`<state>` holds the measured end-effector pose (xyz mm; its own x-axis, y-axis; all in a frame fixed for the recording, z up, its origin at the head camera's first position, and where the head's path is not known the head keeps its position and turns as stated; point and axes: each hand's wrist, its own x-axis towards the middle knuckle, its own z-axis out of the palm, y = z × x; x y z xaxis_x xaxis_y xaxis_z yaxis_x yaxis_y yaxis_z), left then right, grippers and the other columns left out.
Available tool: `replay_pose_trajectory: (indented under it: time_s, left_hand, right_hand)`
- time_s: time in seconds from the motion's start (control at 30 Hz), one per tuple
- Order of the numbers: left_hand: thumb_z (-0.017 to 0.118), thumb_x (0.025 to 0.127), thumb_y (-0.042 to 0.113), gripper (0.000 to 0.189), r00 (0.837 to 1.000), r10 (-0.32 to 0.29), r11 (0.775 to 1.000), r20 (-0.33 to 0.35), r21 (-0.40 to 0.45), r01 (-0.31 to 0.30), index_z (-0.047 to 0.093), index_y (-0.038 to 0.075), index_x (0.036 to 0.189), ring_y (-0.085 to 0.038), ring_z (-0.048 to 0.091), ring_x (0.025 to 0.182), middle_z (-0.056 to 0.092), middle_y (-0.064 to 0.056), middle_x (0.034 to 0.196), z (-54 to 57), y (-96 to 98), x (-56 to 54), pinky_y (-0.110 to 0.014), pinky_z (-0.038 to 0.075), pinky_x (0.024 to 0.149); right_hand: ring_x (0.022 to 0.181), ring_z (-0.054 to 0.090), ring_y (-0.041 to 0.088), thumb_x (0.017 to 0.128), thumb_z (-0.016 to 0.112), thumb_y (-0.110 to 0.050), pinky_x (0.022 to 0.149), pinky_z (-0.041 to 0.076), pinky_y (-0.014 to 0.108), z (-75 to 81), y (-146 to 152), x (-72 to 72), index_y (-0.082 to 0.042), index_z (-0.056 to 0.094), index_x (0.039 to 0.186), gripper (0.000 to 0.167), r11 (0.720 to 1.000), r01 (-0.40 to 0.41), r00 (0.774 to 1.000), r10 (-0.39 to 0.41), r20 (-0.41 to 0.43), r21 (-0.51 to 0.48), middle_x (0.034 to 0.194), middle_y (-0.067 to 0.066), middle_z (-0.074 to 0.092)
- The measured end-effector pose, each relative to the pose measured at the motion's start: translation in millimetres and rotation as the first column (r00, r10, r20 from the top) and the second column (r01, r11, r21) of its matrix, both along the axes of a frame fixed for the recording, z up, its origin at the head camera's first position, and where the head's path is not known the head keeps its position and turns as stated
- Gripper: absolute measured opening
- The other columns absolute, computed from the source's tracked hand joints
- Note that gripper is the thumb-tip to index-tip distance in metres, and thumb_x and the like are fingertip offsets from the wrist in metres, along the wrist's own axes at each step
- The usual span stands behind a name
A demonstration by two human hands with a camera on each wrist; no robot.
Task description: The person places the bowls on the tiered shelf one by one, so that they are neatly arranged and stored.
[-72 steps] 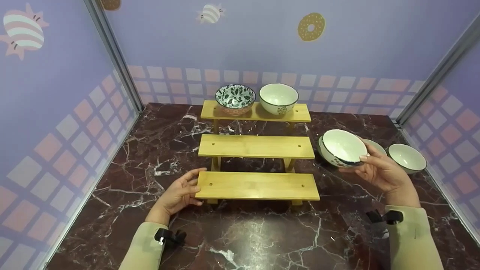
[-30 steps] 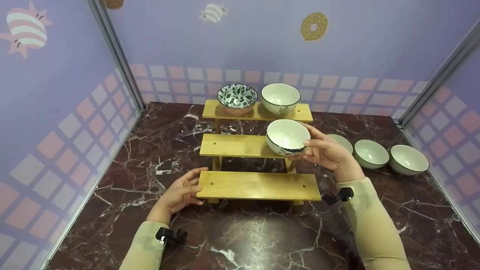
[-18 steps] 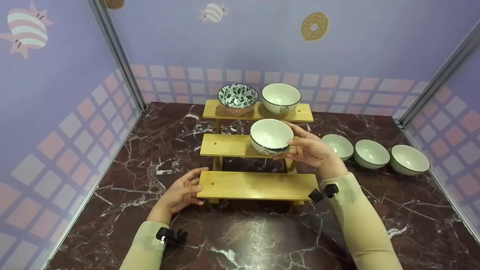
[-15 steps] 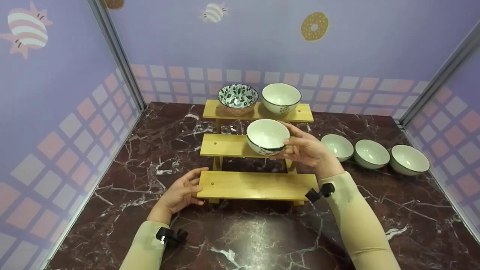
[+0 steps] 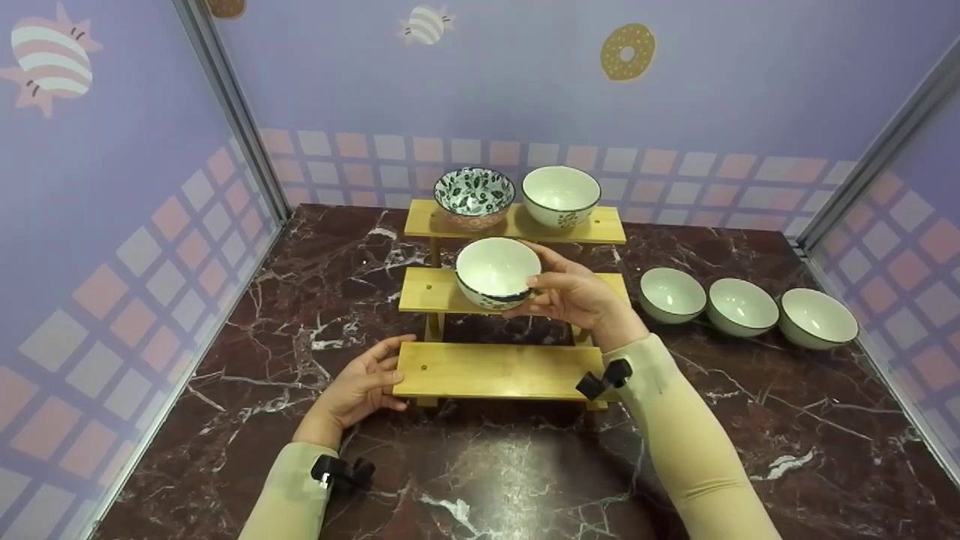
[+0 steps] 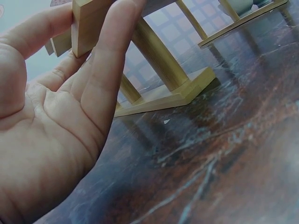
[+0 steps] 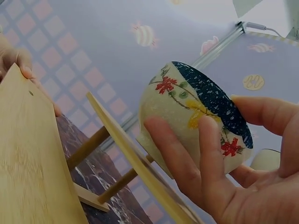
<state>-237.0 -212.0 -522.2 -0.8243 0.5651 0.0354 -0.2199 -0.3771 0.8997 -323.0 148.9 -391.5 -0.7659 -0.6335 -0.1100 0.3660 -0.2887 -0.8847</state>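
Here, your right hand [image 5: 574,296] grips the flowered bowl [image 5: 495,274] over the middle board [image 5: 430,294] of the wooden stand [image 5: 517,227], contact unclear; your left hand [image 5: 364,390] holds the lowest board [image 5: 495,371]'s left end.

The right hand [image 5: 576,295] has carried its bowl [image 5: 496,271] leftward to the middle shelf [image 5: 429,297]

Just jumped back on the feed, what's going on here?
A person's right hand holds a flowered bowl at the middle shelf of a wooden stand; whether its base touches the shelf is hard to tell. The left hand grips the left end of the bottom shelf. A dark-patterned bowl and a white bowl stand on the top shelf. Three more bowls sit on the table to the right.
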Motion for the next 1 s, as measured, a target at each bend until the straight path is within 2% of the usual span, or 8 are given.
replay_pose_trajectory:
  time_s: [0.1, 0.37, 0.53, 0.63, 0.77, 0.87, 1.0]
  left_hand:
    - [0.051, 0.103, -0.003, 0.059, 1.0, 0.002, 1.0, -0.002, -0.006, -0.002, 0.033, 0.014, 0.157, -0.019, 0.074, 0.09, 0.064, -0.006, 0.133, 0.3, 0.1, 0.0, -0.03, 0.067, 0.069]
    - [0.049, 0.103, -0.003, 0.059, 1.0, -0.005, 1.0, -0.005, -0.003, 0.004, 0.033, 0.013, 0.157, -0.02, 0.074, 0.093, 0.064, -0.004, 0.135, 0.7, -0.7, -1.2, -0.03, 0.067, 0.069]
    - [0.049, 0.103, -0.003, 0.059, 1.0, -0.002, 1.0, -0.003, -0.013, 0.002, 0.032, 0.013, 0.158, -0.019, 0.074, 0.092, 0.064, -0.004, 0.133, 0.6, -0.1, -1.2, -0.03, 0.067, 0.069]
    - [0.049, 0.103, -0.003, 0.06, 1.0, -0.001, 1.0, -0.004, -0.011, 0.001, 0.03, 0.011, 0.159, -0.019, 0.074, 0.092, 0.064, -0.005, 0.133, 0.5, 0.1, -1.4, -0.03, 0.067, 0.069]
    - [0.049, 0.103, -0.004, 0.06, 1.0, -0.007, 1.0, -0.008, 0.002, 0.007, 0.03, 0.011, 0.158, -0.019, 0.074, 0.093, 0.064, -0.005, 0.133, 0.0, 0.0, -1.5, -0.03, 0.067, 0.069]
    - [0.048, 0.103, -0.004, 0.059, 1.0, -0.015, 1.0, -0.008, 0.013, 0.015, 0.033, 0.013, 0.157, -0.019, 0.074, 0.093, 0.064, -0.005, 0.133, -0.8, -0.5, -1.3, -0.03, 0.067, 0.069]
    - [0.048, 0.103, -0.004, 0.058, 1.0, -0.017, 1.0, -0.007, 0.02, 0.017, 0.033, 0.014, 0.157, -0.019, 0.075, 0.093, 0.064, -0.006, 0.133, -1.4, -1.0, -1.0, -0.03, 0.067, 0.069]
  right_hand:
    - [0.083, 0.078, 0.037, 0.099, 0.048, 0.008, 0.061, 0.064, 0.022, -0.5, -7.4, -1.5, -0.021, 0.016, 0.166, 0.08, 1.0, 0.007, 1.0, -0.008, 0.015, 0.007, 0.161, 0.03, 0.019]
    - [0.085, 0.076, 0.04, 0.098, 0.047, 0.008, 0.061, 0.064, 0.022, -0.9, -24.5, -5.8, -0.023, 0.017, 0.165, 0.08, 1.0, -0.003, 1.0, 0.003, 0.029, 0.007, 0.161, 0.031, 0.019]
    - [0.084, 0.076, 0.042, 0.097, 0.05, 0.007, 0.06, 0.064, 0.022, -3.4, -29.0, -8.0, -0.023, 0.019, 0.165, 0.08, 1.0, 0.017, 0.999, -0.018, 0.039, 0.014, 0.161, 0.03, 0.019]
    - [0.077, 0.076, 0.031, 0.097, 0.051, 0.006, 0.06, 0.064, 0.022, -5.2, -30.0, -9.1, -0.023, 0.02, 0.165, 0.08, 0.999, 0.028, 0.999, -0.029, 0.045, 0.02, 0.158, 0.027, 0.024]
    - [0.068, 0.073, 0.018, 0.097, 0.052, 0.005, 0.06, 0.063, 0.022, -6.9, -30.1, -10.6, -0.023, 0.022, 0.164, 0.078, 0.998, 0.039, 0.998, -0.04, 0.038, 0.041, 0.146, 0.022, 0.038]
    - [0.065, 0.073, 0.016, 0.099, 0.051, 0.004, 0.059, 0.062, 0.021, -7.8, -29.6, -11.8, -0.024, 0.022, 0.164, 0.076, 0.998, 0.039, 0.999, -0.041, 0.031, 0.058, 0.133, 0.019, 0.047]
    - [0.062, 0.073, 0.014, 0.099, 0.05, 0.002, 0.06, 0.063, 0.022, -8.1, -29.2, -12.1, -0.025, 0.02, 0.164, 0.076, 0.997, 0.029, 0.999, -0.031, 0.027, 0.078, 0.125, 0.017, 0.053]
